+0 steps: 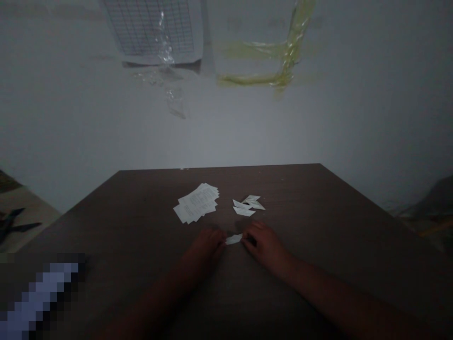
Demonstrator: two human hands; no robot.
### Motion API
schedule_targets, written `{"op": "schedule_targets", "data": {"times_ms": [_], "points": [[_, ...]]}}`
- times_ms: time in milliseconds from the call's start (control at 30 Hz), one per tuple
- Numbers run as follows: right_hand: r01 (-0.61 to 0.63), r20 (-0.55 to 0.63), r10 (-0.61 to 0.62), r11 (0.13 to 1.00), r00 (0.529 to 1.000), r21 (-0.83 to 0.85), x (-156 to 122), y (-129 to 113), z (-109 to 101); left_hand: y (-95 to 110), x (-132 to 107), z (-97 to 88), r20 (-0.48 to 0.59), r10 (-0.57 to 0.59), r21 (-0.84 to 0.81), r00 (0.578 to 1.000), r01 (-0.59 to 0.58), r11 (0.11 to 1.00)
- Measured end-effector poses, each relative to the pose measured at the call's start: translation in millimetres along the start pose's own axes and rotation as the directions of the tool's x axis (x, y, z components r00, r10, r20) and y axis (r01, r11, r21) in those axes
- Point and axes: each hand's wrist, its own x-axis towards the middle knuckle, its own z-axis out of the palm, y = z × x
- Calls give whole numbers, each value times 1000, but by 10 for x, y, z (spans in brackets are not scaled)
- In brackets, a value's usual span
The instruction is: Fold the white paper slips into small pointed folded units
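Between my two hands, just above or on the table, is a small strip of folded white paper. My left hand is closed on its left end, fingertips pressed together. The right end is pinched between the thumb and fingers of my right hand. Just beyond my right hand lie several small folded paper pieces with pointed ends. A fanned stack of printed paper sheets rests past my left hand. The dim light hides the fine folds of the paper.
The brown table reaches back to a pale wall. A gridded sheet and yellowish tape are stuck on the wall. At the lower left, a pixelated pale object is blurred beyond recognition.
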Motion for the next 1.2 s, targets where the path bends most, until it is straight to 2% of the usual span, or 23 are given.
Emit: {"op": "schedule_targets", "data": {"times_ms": [333, 600, 767, 1033, 1200], "points": [[90, -23, -89, 996, 996, 28, -23, 30, 36, -4, -15, -9, -33, 22, 29, 999, -21, 999], [25, 4, -25, 994, 1000, 103, -4, 10, 60, -44, 14, 21, -14, -15, 21, 1000, 15, 1000], [-65, 27, 61, 982, 998, 175, 12, 10, 72, -46, 14, 36, -22, -32, -25, 999, 32, 999], [-84, 90, 65, 972, 994, 220, 4, -54, -44, -37, 37, 0, -36, -52, -91, 998, 49, 995], [-99, 77, 79, 948, 994, 301, 21, -87, -82, -59, 55, -52, -82, -53, -189, 995, 37, 981]]}}
